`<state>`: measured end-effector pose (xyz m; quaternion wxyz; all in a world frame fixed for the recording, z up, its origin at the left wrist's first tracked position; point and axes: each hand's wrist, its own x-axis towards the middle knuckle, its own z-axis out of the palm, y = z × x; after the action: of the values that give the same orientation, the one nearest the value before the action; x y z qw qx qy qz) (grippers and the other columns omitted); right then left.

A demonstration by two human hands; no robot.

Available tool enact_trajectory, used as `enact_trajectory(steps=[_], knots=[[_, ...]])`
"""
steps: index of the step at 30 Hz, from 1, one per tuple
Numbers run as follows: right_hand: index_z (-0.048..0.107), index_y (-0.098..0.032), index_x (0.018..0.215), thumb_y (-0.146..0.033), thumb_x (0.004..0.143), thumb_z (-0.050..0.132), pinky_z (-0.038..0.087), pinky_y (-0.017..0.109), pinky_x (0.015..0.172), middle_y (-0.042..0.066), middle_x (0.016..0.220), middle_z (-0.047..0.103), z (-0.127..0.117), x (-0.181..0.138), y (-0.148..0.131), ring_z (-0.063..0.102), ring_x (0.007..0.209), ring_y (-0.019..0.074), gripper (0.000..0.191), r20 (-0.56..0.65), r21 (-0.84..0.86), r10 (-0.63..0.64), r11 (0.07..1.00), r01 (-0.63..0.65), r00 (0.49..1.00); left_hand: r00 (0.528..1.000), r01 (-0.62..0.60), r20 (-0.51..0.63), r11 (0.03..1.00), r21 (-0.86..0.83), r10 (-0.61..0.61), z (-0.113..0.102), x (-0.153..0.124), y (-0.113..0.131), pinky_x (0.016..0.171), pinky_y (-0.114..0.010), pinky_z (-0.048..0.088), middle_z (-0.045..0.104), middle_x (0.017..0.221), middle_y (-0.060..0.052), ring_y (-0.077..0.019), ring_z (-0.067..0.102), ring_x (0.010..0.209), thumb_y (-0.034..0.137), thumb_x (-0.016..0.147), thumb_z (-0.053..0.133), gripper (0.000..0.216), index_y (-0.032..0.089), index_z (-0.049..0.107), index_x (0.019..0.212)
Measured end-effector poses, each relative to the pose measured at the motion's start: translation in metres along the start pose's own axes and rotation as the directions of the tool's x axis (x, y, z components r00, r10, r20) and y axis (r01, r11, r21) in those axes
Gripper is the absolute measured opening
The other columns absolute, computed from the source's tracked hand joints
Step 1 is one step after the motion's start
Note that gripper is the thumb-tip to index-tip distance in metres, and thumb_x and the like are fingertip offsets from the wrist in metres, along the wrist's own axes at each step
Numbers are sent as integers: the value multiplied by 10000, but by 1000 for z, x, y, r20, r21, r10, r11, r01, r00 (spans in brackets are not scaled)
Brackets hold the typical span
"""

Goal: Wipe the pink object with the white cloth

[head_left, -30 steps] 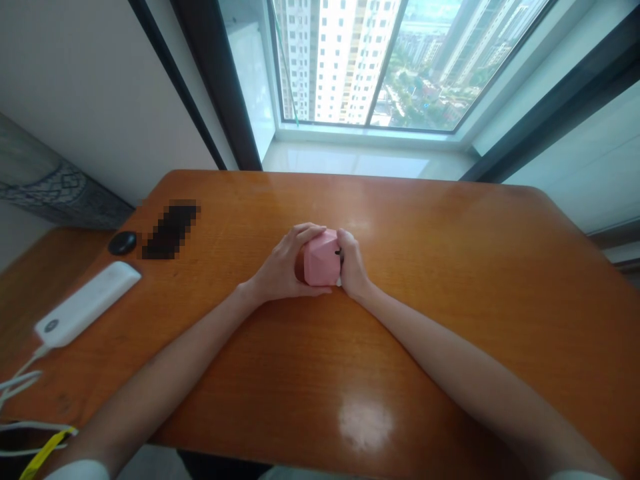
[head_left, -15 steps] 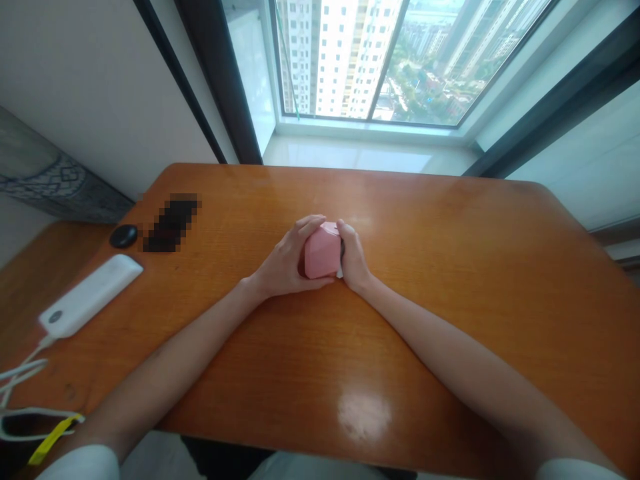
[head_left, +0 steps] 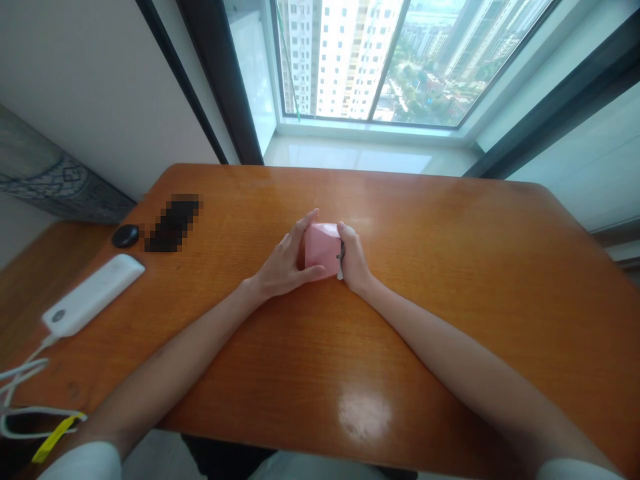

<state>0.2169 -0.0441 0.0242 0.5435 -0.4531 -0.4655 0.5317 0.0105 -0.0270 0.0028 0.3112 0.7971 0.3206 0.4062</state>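
Note:
A small pink faceted block [head_left: 323,247] sits between both hands at the middle of the orange wooden table [head_left: 450,280]. My left hand [head_left: 283,263] curls round its left side, thumb under the front edge and fingers reaching over the top. My right hand [head_left: 353,260] presses against its right side, where a thin dark and white piece shows at the seam. Both hands grip the block just above the tabletop.
A white power bank [head_left: 93,293] with white cables lies near the table's left edge. Behind it are a black round disc [head_left: 125,235] and a blurred dark object [head_left: 173,223]. A yellow strap [head_left: 53,440] hangs at the lower left. Beyond the table's far edge is a window.
The pink block has turned a little in my hands, and my left fingers have stretched further over its top. The view shifted slightly downward.

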Motion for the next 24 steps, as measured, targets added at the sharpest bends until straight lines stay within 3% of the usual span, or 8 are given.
enact_trajectory(steps=[2,3,6,10,14,17,21,24], knots=[[586,-274,754,-984,991,644,427,313,595,-17,685,562,0,5,2,486,641,164,751,-21,24,-1,1000,2,1000,996,-85,-1,993,86,85,0,0,-3,1421,-691,508,483,1912,-228,-486,559,1721,828,878,989,1325,324,334,1914],[578,-276,753,-987,989,641,430,315,608,-17,696,557,-1,7,4,484,654,167,751,-25,31,-2,1000,3,1000,994,-113,2,987,118,113,0,1,-3,1440,-681,494,462,1925,-223,-478,537,1742,766,876,1019,1319,328,332,1913],[597,-276,770,-980,995,640,415,322,613,-13,712,554,-1,7,8,479,666,173,740,-15,37,-6,999,6,1000,989,-146,-18,979,142,150,0,2,3,1386,-626,564,593,1812,-202,-438,658,1624,694,898,1022,1209,317,413,1871],[637,-268,806,-992,986,644,386,324,596,-6,719,559,-2,2,10,472,665,179,746,5,5,-24,1000,24,1000,998,-20,-62,994,109,27,0,4,14,1234,-543,660,727,1643,-157,-393,782,1408,736,867,1016,1149,305,515,1806],[617,-267,793,-981,977,668,426,324,609,-1,737,561,-3,0,8,503,701,185,738,-22,-29,-76,997,76,997,995,80,-61,996,26,-78,1,7,21,1053,-453,704,749,1622,-145,-340,819,1246,739,887,986,1083,306,549,1778],[592,-272,754,-984,969,677,390,318,561,-12,678,524,-3,-4,4,478,642,170,750,5,-46,-61,997,62,998,987,153,-30,985,-77,-155,1,8,25,996,-416,703,783,1570,-139,-313,823,1192,780,990,882,926,280,607,1720],[601,-276,748,-1013,939,683,346,308,504,-19,615,508,0,-9,-3,467,581,164,765,40,-46,-10,999,11,999,977,207,-19,968,-141,-211,3,5,20,1116,-521,688,834,1448,-146,-334,821,1207,844,1150,626,837,263,602,1752],[590,-273,744,-996,926,713,349,307,518,-17,641,522,2,-8,-7,451,600,157,756,9,-34,-25,999,25,1000,996,48,-67,997,-67,-52,4,2,7,1364,-647,552,693,1708,-192,-407,708,1520,916,1130,596,956,300,486,1852]])
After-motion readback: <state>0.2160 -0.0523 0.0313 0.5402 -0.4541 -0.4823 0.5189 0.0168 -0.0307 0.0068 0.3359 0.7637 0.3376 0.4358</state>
